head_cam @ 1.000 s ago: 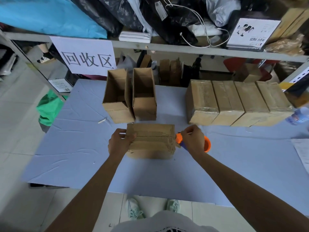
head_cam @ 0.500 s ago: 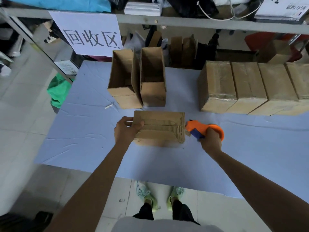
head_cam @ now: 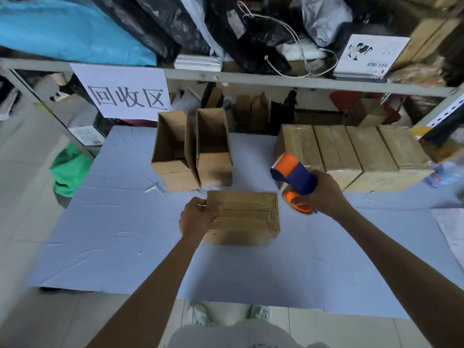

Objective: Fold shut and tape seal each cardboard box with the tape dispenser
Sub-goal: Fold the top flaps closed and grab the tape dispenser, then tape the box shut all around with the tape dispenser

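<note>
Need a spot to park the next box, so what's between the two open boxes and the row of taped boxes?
Just bare blue table cover between the open boxes and the taped boxes, as the head view shows.

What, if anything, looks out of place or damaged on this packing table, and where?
A small pale scrap lies loose on the table, left of the two open boxes. The closed box gripped by the left hand has a scuffed, ridged top, as if reused.
</note>
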{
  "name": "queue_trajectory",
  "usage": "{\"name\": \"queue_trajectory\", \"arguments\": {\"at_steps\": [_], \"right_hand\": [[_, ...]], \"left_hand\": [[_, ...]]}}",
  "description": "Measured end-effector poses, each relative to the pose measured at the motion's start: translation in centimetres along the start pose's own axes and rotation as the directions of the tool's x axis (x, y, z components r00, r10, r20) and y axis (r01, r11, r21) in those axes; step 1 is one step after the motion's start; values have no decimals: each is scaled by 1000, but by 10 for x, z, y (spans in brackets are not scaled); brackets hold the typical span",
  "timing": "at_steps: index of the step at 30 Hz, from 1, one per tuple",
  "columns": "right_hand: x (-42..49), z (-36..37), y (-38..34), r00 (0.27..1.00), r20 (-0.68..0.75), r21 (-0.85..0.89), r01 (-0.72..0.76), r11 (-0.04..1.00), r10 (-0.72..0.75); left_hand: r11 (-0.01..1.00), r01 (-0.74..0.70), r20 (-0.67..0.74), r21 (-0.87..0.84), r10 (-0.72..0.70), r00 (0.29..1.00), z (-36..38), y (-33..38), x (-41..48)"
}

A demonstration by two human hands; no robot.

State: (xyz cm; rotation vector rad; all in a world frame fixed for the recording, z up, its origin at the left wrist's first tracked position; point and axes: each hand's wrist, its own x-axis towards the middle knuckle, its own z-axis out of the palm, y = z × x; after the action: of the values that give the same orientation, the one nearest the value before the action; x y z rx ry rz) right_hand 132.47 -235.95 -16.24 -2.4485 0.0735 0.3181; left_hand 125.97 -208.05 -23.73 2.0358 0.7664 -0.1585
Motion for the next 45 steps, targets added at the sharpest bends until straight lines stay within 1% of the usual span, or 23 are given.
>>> {"name": "queue_trajectory", "arguments": {"at_steps": [2,5,9,14,15,16,17,18,19,20,21,22,23,24,25,27,30,32,35,37,39,41,45], "right_hand": [[-2,-6,-18,993,40,-32,110,993,-109],[-5,3,-40,962,185,-53,215,975,-202],[-7,30,-56,935,261,-120,277,953,-239],[-5,36,-64,924,275,-163,316,935,-264],[-4,35,-64,925,276,-166,314,935,-262],[-4,35,-62,926,279,-166,309,937,-256],[-4,35,-61,926,282,-164,305,938,-252],[-3,35,-60,926,281,-160,303,940,-250],[-3,35,-59,927,279,-158,301,940,-250],[-2,36,-58,928,278,-159,300,941,-249],[-2,35,-59,929,279,-163,297,941,-245],[-2,35,-59,929,280,-168,294,941,-240],[-2,35,-60,930,281,-173,292,941,-237],[-1,35,-61,931,280,-177,290,940,-235],[-1,34,-61,931,279,-177,289,941,-234],[-2,34,-62,930,284,-172,287,942,-232],[-2,35,-63,928,289,-179,292,939,-234],[-1,36,-64,927,291,-182,296,938,-236],[0,37,-65,924,293,-185,306,934,-245],[0,36,-66,924,293,-184,304,935,-243],[0,36,-66,926,294,-182,298,937,-237],[0,36,-65,927,295,-184,295,938,-233],[0,36,-66,925,295,-189,301,935,-238]], "left_hand": [[1000,-22,19,7,22,1000,8,4,-2],[998,-41,47,46,38,998,17,9,-6],[1000,-18,71,12,17,997,21,15,-9],[995,39,135,-91,-27,991,17,16,-5],[995,19,96,-102,-9,995,17,17,-4],[993,-17,25,-119,20,999,15,20,-4],[985,-48,-39,-163,43,998,13,25,-4],[965,-47,-45,-259,37,998,10,32,-3],[921,16,30,-390,-5,1000,5,41,-4],[858,129,162,-497,-54,985,-1,51,-5],[795,249,301,-553,-88,950,-6,59,-6],[750,350,415,-561,-110,903,-10,66,-7],[728,414,492,-546,-121,862,-13,69,-6],[710,452,540,-539,-121,833,-15,72,-7],[693,469,559,-547,-115,822,-16,72,-6],[683,443,535,-581,-89,840,-17,70,-2],[745,366,461,-558,-89,883,-19,69,3],[776,351,453,-524,-96,887,-21,70,5],[777,391,515,-494,-100,851,-25,73,6],[726,473,576,-500,-129,807,-29,73,6],[696,511,600,-504,-143,787,-30,72,7],[720,477,572,-503,-136,809,-29,72,7],[804,367,472,-467,-124,873,-29,71,5]]}}
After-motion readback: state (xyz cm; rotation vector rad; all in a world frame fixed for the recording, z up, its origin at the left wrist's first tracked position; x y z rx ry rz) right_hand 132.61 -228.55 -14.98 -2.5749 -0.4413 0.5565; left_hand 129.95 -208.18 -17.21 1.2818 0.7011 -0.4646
